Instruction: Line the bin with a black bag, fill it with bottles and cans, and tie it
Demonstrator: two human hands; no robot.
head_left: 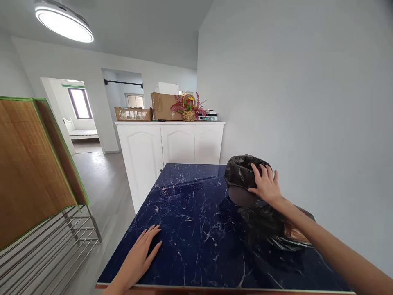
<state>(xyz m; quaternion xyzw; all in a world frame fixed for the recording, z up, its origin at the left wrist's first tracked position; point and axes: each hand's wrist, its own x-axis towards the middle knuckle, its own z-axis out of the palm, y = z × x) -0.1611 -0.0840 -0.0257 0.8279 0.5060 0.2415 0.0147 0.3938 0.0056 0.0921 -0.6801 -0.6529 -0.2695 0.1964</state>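
A small grey bin [242, 196] lined with a black plastic bag [238, 174] stands at the right side of the dark blue marbled tabletop [196, 221]. My right hand [266, 183] rests on the bin's bag-covered rim, its fingers apart and bent over the edge. Beneath my right forearm lies another black plastic bag [267, 229], crumpled, with something reddish-brown showing near its right end. My left hand [143, 252] lies flat near the table's front left edge with its fingers spread and nothing in it.
Beyond the table stands a white cabinet [178, 141] bearing cardboard boxes [166, 106] and a flower basket [188, 115]. A metal rack [82, 233] with a bamboo mat [27, 159] is at the left. The wall [307, 102] borders the right side.
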